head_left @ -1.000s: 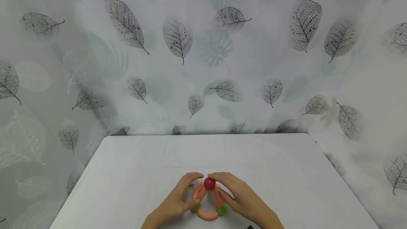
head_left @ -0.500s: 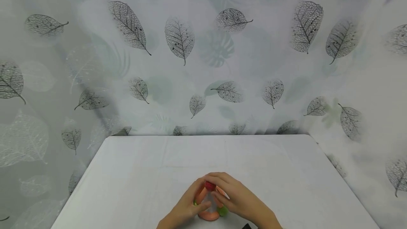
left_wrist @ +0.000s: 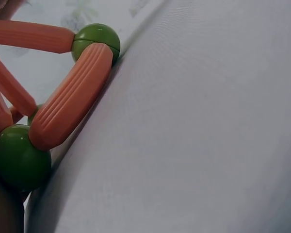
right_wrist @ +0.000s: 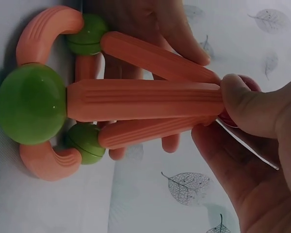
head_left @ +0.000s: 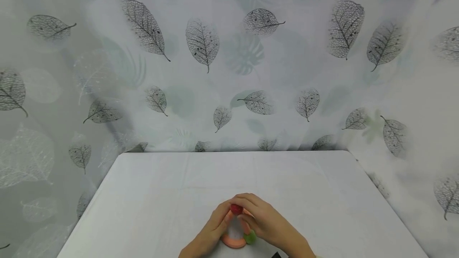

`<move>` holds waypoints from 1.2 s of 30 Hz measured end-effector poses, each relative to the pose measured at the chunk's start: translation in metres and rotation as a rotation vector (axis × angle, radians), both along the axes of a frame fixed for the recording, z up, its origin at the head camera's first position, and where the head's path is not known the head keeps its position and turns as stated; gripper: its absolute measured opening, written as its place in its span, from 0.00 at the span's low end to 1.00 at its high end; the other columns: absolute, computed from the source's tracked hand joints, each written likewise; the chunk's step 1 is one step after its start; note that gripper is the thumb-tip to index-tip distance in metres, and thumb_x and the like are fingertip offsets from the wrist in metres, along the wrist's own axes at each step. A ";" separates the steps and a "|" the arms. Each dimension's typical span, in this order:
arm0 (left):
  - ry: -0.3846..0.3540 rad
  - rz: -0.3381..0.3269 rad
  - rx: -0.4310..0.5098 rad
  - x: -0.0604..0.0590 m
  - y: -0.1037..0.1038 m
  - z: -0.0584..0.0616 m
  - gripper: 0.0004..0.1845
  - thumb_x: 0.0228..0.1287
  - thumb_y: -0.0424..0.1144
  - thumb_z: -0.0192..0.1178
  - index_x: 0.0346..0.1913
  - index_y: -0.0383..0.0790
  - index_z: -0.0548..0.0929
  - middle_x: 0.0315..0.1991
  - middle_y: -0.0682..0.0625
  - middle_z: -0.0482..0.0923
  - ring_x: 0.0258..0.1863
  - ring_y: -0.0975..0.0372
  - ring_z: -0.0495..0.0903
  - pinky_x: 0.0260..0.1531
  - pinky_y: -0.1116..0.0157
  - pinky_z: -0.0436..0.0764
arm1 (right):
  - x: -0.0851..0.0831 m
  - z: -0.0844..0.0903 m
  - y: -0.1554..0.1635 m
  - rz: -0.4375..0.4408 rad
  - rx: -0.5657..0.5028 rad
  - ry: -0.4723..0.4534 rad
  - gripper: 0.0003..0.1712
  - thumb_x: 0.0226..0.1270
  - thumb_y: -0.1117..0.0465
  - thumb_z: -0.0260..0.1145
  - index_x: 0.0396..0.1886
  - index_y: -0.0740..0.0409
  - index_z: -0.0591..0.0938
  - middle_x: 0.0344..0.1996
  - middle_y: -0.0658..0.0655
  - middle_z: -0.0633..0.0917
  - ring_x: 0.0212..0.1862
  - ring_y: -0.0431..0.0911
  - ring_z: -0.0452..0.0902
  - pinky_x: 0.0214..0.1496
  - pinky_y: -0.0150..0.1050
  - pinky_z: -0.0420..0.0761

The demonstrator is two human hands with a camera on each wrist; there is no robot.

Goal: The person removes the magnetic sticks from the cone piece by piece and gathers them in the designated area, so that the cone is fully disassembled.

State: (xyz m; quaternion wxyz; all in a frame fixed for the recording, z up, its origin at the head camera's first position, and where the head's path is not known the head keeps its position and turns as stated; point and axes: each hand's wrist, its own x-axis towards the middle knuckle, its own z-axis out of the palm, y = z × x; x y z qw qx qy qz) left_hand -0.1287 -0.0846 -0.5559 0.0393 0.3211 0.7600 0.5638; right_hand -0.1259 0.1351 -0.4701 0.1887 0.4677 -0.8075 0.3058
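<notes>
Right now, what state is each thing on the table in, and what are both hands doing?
Stick-and-ball toy: assembled, standing on the table, orange sticks meeting at the top.
Red ball: on top, pinched by the right hand.
Green balls: joined to the sticks at the base.
Left hand: holding the sticks.
Table: cloth-covered.

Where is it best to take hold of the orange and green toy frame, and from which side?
Probably at the red ball on top, from above: the straight orange rods meet there, and the curved base rests on the table.
</notes>
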 end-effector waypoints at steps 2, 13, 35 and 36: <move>-0.004 0.007 -0.004 0.000 0.000 -0.001 0.24 0.85 0.36 0.38 0.74 0.59 0.69 0.73 0.56 0.70 0.72 0.61 0.68 0.73 0.60 0.66 | 0.000 -0.001 -0.001 -0.010 -0.005 0.017 0.32 0.61 0.73 0.74 0.65 0.56 0.79 0.59 0.49 0.82 0.58 0.42 0.82 0.63 0.24 0.78; 0.067 0.025 -0.016 0.000 -0.001 -0.004 0.27 0.84 0.33 0.38 0.77 0.58 0.66 0.74 0.55 0.70 0.73 0.60 0.69 0.73 0.59 0.67 | 0.002 0.000 -0.006 -0.067 -0.005 0.055 0.35 0.53 0.74 0.79 0.62 0.56 0.80 0.57 0.49 0.83 0.54 0.40 0.84 0.59 0.22 0.79; -0.007 -0.003 -0.011 -0.001 -0.001 -0.005 0.25 0.86 0.36 0.39 0.77 0.60 0.65 0.75 0.57 0.69 0.74 0.59 0.69 0.74 0.59 0.67 | 0.001 -0.005 -0.007 -0.096 -0.024 0.146 0.13 0.79 0.60 0.62 0.58 0.55 0.82 0.54 0.48 0.80 0.47 0.37 0.83 0.55 0.21 0.80; -0.005 -0.003 -0.014 -0.001 -0.001 -0.005 0.25 0.86 0.36 0.39 0.77 0.60 0.65 0.75 0.58 0.69 0.74 0.59 0.69 0.74 0.59 0.67 | 0.001 -0.005 -0.007 -0.099 -0.026 0.151 0.13 0.81 0.59 0.60 0.58 0.55 0.82 0.54 0.48 0.81 0.47 0.37 0.83 0.55 0.21 0.81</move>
